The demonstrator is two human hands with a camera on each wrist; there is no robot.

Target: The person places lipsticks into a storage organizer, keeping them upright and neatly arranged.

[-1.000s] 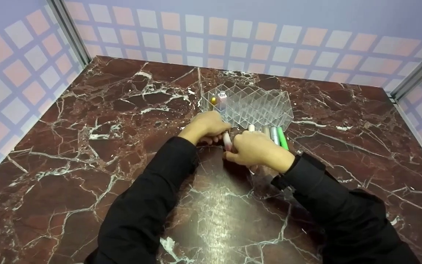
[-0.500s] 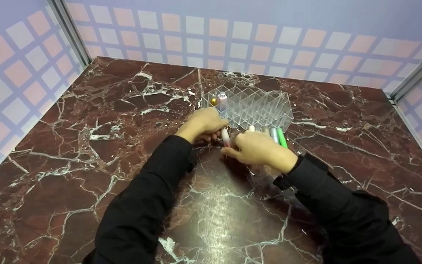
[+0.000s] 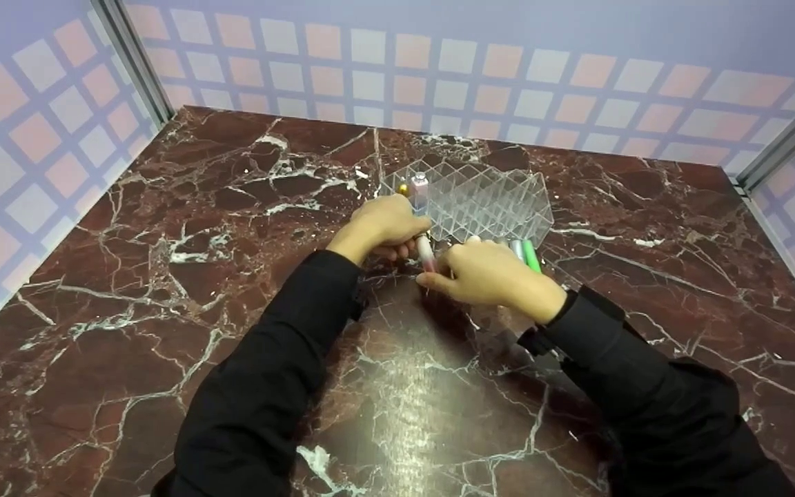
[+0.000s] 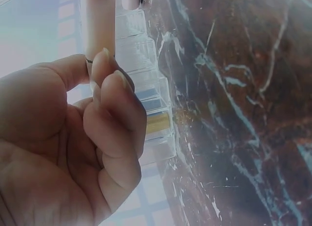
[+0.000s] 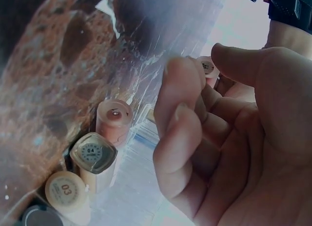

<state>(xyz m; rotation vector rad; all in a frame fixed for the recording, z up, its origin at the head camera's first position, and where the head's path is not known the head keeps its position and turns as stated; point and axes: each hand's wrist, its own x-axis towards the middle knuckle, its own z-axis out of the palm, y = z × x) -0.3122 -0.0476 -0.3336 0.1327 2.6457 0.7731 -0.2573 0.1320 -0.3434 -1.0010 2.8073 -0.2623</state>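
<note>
A lip gloss tube [image 3: 426, 252], whitish at its far end and pinkish at its near end, stands tilted between the two hands. My left hand [image 3: 385, 222] pinches its far end between thumb and fingertips; the left wrist view shows the frosted tube [image 4: 100, 26] rising above those fingertips. Around the near end are the thumb and index finger of my right hand [image 3: 491, 276], which pinch it. In the right wrist view the tube's round labelled bottom [image 5: 207, 67] shows between them. The other right fingers are curled, and this hand partly hides a row of tubes.
Just beyond the hands sits a clear diamond-celled organizer [image 3: 491, 197], holding a gold-topped item [image 3: 403, 188] and a pinkish bottle [image 3: 419, 183] at its left. Beside the right hand lie a silver tube [image 3: 518, 249] and a green tube [image 3: 531, 255]. Several labelled tubes [image 5: 93, 152] line up below it.
My left hand has shifted slightly left and away from me, with the tube's far end. The right hand has risen a little and now covers more of the tube row.
</note>
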